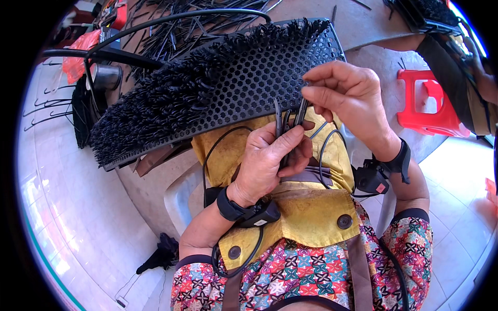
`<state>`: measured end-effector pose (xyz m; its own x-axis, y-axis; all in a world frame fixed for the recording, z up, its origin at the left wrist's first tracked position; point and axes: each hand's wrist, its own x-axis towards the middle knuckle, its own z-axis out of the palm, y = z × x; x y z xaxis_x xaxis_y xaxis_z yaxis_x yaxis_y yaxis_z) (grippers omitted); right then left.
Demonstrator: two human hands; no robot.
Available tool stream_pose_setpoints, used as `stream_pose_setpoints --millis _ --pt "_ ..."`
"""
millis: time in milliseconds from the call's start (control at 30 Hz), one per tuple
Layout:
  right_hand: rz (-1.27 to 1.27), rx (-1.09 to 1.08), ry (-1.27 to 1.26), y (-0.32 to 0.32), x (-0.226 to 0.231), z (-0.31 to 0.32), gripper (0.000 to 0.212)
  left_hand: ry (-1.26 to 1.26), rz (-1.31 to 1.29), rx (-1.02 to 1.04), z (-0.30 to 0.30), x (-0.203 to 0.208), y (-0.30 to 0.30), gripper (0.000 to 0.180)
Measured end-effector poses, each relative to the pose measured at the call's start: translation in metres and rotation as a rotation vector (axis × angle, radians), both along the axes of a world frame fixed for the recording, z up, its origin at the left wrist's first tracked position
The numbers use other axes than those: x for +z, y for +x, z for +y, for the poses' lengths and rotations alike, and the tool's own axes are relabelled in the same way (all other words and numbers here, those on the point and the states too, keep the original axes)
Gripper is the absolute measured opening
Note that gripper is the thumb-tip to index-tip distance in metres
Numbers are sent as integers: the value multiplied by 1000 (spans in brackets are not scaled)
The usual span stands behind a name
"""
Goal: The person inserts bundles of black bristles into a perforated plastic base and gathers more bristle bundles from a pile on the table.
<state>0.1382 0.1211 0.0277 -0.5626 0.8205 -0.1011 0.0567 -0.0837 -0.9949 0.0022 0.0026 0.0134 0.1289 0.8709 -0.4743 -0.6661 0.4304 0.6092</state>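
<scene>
My left hand [275, 150] is closed around a few thin black strips [278, 111], which stick up above its thumb and fingers. Thumb and forefinger of my right hand [345, 93] are pinched together at the upper tip of one of these strips. Just beyond both hands lies a tilted black perforated board [259, 78] with rows of small holes. Dense tufts of black looped strips [155, 103] cover its left side and far edge, while bare holes show on the part nearest my hands.
Loose black strips [181, 31] are heaped on the table behind the board. A metal can [106, 76] stands at the left, near a curved black cable [171, 19]. To the right are a red plastic stool [433, 106] and another person's arm [402, 42].
</scene>
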Motion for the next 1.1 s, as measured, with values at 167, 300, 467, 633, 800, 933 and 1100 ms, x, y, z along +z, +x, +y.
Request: stream_pose_setpoints --millis 167,300,467,633,800,933,1100 --pt "41 -162 11 5 -5 3 8 -14 88 -54 0 2 -1 23" --pt "54 -208 29 8 -7 4 9 -3 142 -30 1 3 3 25" --pt "79 -302 -19 9 -4 12 9 28 98 -67 -1 1 -3 22" --pt "55 -314 92 12 -1 14 10 30 82 -56 -3 -2 -3 22" --pt "39 -267 36 11 -1 16 9 34 145 -9 -1 0 -1 21" --pt "83 -335 2 15 -2 22 9 86 180 -2 -2 -6 -4 24" --pt "116 -402 15 22 -2 30 7 71 263 77 -4 -11 -6 22"
